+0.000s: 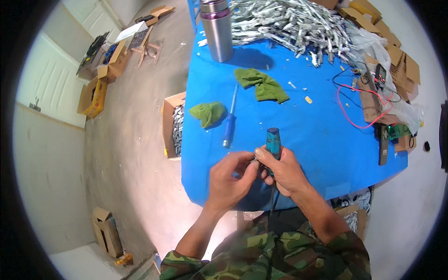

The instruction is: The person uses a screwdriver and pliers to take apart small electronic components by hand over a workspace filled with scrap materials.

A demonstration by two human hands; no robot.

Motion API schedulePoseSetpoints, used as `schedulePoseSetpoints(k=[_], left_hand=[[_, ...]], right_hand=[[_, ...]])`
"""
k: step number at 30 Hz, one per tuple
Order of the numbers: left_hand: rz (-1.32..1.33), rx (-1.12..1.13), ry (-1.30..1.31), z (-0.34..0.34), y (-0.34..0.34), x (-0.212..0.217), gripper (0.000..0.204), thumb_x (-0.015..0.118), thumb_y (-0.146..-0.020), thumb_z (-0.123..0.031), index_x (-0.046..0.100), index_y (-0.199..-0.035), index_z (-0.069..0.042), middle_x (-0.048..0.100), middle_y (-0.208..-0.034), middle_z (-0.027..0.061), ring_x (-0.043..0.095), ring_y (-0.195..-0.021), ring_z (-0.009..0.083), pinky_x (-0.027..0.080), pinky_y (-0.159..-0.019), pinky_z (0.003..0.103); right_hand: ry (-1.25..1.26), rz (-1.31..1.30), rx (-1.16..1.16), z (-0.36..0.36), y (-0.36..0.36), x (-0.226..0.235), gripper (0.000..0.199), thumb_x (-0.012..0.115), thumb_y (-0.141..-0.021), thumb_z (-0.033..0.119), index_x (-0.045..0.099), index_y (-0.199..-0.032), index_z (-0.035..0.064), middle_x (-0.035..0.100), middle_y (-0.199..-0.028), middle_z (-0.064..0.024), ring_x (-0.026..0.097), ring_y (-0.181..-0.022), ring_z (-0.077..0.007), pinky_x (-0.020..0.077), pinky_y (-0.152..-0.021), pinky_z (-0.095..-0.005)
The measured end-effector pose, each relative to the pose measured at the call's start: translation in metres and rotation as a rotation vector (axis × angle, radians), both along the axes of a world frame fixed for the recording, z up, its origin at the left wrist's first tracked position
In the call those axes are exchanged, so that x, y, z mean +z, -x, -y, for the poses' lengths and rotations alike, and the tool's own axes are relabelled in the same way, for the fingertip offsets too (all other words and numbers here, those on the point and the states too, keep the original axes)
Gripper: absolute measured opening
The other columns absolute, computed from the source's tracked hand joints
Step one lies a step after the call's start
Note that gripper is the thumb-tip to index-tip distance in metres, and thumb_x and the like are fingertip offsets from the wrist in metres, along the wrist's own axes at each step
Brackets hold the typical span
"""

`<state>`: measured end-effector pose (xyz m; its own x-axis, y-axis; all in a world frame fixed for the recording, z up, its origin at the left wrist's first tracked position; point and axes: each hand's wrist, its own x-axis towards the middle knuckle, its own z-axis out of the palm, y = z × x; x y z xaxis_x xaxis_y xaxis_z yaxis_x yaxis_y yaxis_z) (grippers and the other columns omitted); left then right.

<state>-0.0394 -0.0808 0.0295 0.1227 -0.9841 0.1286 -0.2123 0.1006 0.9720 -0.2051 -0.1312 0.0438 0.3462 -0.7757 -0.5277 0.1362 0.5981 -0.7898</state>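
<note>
Near the front edge of the blue-covered table (317, 140), my two hands meet. My right hand (285, 172) is wrapped round a screwdriver (273, 138) with a teal and dark handle, its shaft pointing down toward me. The thumb and fingertips of my left hand (231, 176) pinch together beside the right thumb; a small part between them is mostly hidden and cannot be named. Beyond my hands lies a second screwdriver (229, 125) with a blue handle, between a small green cloth (207, 113) and a larger green cloth (263, 85).
A steel flask (218, 35) stands at the far left, beside a big heap of thin whitish pieces (289, 25). At right are a meter (380, 73) with red and black leads (345, 109) and cardboard boxes (403, 67). A box of dark parts (173, 125) sits left of the table.
</note>
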Motion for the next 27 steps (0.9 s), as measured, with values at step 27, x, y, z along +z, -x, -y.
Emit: schedulePoseSetpoints(k=[27], left_hand=[[-0.092,0.751,-0.166,-0.004,-0.217,-0.106,0.047,0.070,-0.099,-0.018,0.060,-0.139,0.004,0.067,-0.129,0.0159,0.069,-0.103,0.0200,0.061,-0.080,0.033]], right_hand=[[0.258,-0.154,0.003,0.052,-0.011,-0.006,0.038,0.068,-0.102,0.022,0.058,-0.130,-0.0003,0.064,-0.110,-0.0086,0.064,-0.091,-0.0150,0.0547,-0.061,-0.0285]])
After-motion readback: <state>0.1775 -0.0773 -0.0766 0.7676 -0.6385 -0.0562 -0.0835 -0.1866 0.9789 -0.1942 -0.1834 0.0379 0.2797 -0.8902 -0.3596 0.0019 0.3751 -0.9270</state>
